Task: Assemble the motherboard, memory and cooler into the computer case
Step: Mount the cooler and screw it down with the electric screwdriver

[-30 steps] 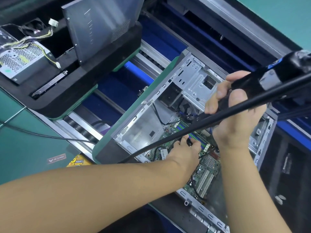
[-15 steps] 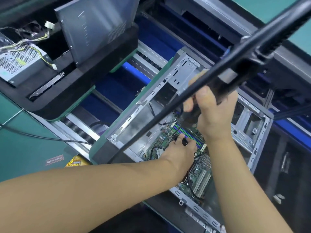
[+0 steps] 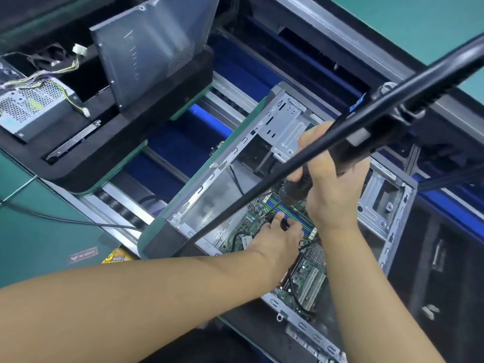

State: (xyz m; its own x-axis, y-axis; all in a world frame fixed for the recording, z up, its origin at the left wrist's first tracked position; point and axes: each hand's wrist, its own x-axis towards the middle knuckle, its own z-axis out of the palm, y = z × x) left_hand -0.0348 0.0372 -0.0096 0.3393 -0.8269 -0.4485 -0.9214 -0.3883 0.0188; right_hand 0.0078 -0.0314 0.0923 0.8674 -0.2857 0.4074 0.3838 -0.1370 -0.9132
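Note:
The open metal computer case (image 3: 199,189) lies on its side on a dark pallet. A green motherboard (image 3: 309,281) sits inside it, with coloured memory slots (image 3: 290,213) near the middle. My right hand (image 3: 332,187) grips a black electric screwdriver (image 3: 366,142) that hangs from a thick black cable and points down at the board. My left hand (image 3: 280,237) rests on the board beside the slots, its fingertips pinching a small dark part just under the screwdriver's tip. What that part is I cannot tell.
A second dark tray (image 3: 78,163) at the upper left carries a grey power supply (image 3: 34,106) with loose wires and an upright grey side panel (image 3: 152,48). Blue conveyor rails (image 3: 209,121) run under the trays. A green bench surface (image 3: 39,231) lies at the left.
The screwdriver has swung from a flatter lie to a steeper one over the case. My right hand came down and left toward the memory slots. My left hand stayed on the board.

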